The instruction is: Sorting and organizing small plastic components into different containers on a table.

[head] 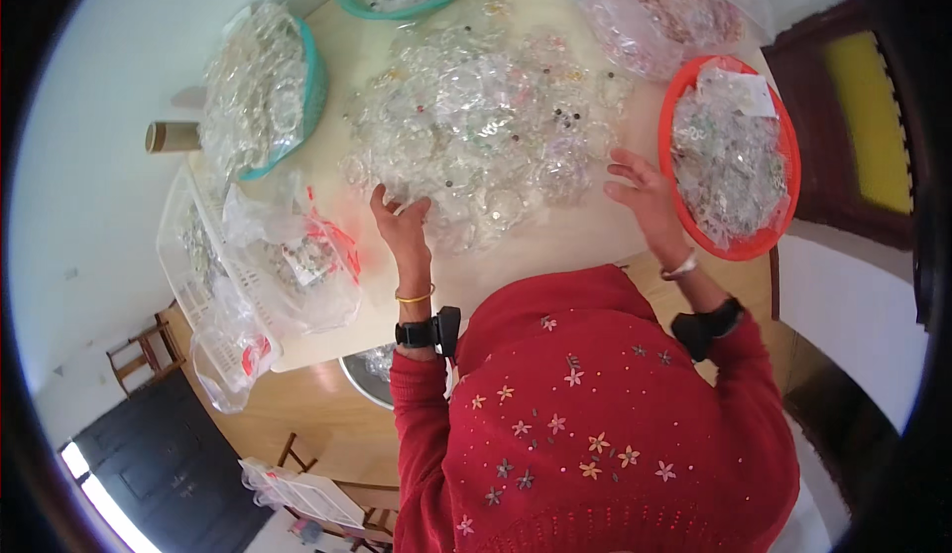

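A broad heap of small clear plastic bags (476, 114) lies spread over the pale table; dark beads and ring-shaped items show through some of them. My left hand (401, 226) is at the heap's near left edge, fingers curled and apart, with nothing plainly held. On the heap's right side, my right hand (644, 199) hovers with spread fingers and holds nothing visible. Close to that hand stands a red plastic basket (790, 170) full of similar clear bags, a white paper slip (756, 96) on top.
A teal basket (315, 80) heaped with clear bags stands left, beside a brown cup-like object (172, 137). Another green basket (405, 11) is at the far edge. A large bag of pinkish items (669, 10) lies far right. Plastic bags (297, 285) and a white basket (223, 278) sit near left.
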Demonstrator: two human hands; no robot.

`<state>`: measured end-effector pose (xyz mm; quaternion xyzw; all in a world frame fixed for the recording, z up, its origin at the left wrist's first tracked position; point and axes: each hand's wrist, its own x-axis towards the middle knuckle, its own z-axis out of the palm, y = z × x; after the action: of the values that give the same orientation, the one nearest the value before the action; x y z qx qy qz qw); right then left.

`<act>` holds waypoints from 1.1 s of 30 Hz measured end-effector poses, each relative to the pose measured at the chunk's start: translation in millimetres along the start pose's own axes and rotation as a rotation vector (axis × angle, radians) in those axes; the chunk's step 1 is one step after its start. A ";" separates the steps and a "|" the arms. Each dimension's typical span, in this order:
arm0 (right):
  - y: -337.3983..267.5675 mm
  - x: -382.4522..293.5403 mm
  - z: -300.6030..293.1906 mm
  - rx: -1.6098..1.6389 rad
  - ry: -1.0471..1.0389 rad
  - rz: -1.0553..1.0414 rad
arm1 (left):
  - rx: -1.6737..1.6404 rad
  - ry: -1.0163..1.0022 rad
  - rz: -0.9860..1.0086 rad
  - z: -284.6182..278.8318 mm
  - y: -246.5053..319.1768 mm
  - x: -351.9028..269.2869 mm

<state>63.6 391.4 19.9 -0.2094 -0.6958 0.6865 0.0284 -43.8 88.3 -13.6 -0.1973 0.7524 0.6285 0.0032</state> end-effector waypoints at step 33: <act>-36.8 48.1 90.8 0.073 -0.254 -0.069 | -0.688 -0.452 -0.174 15.8 69.3 -10.9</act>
<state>-19.2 322.8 38.5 -0.0957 -0.6752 0.7309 -0.0289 -58.5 115.6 51.3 -0.1069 0.4594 0.8680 0.1551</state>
